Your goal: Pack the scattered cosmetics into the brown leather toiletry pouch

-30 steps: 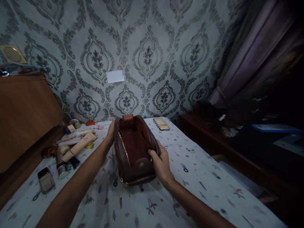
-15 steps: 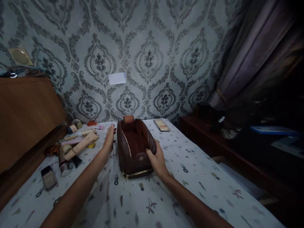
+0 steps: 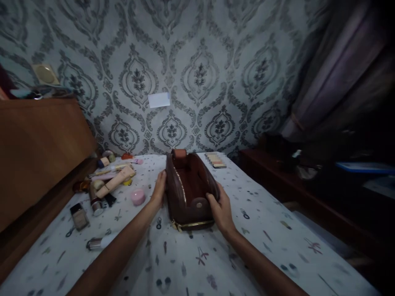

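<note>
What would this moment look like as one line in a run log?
left hand: at left side of bag | right hand: gripping bag's right edge | bag: open, on sheet | left of bag: pink jar, makeup

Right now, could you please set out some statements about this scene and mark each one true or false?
The brown bag gapes open at the top. True.
The pink container is inside the bag. False: the pink container lies on the patterned sheet, left of the bag.
The right hand grips the bag's right side. True.
The left hand is raised against the wall. False: the left hand is at the bag's left side.
</note>
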{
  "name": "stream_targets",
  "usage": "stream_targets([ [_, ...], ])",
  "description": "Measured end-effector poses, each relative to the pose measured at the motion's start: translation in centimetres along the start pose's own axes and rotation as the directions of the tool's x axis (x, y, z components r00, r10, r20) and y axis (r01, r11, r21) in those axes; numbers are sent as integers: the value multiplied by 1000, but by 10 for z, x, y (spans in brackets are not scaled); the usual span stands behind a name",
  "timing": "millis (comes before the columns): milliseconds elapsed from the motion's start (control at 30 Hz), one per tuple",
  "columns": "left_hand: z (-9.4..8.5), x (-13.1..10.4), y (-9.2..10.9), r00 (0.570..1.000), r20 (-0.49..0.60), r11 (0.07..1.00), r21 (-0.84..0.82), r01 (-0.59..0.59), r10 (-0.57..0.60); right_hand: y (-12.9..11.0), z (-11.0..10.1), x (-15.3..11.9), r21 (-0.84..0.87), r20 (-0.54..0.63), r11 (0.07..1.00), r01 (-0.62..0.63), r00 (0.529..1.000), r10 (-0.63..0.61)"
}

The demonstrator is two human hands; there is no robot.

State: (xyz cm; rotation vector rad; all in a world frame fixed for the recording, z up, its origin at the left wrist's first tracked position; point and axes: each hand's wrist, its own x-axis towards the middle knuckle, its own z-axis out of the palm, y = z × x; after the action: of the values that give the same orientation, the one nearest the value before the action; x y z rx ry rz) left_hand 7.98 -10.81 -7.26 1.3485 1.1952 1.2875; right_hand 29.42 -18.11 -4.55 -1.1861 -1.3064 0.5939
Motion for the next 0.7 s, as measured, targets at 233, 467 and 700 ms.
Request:
stream_targets([
  [233,-30,-61,25,991,-20,959,257,-121,131,-9,-7,-7,-107,-9,993,50,999,-51],
  [467,-111,-176,36,950,211,441,847,-296,231,-62,-8,-52,-92,120,768,634,772,-624],
  [700,-195,-226,32,992,125,379,918,-115,-1,-47,110,-71,49,669,903,427,657,-347],
])
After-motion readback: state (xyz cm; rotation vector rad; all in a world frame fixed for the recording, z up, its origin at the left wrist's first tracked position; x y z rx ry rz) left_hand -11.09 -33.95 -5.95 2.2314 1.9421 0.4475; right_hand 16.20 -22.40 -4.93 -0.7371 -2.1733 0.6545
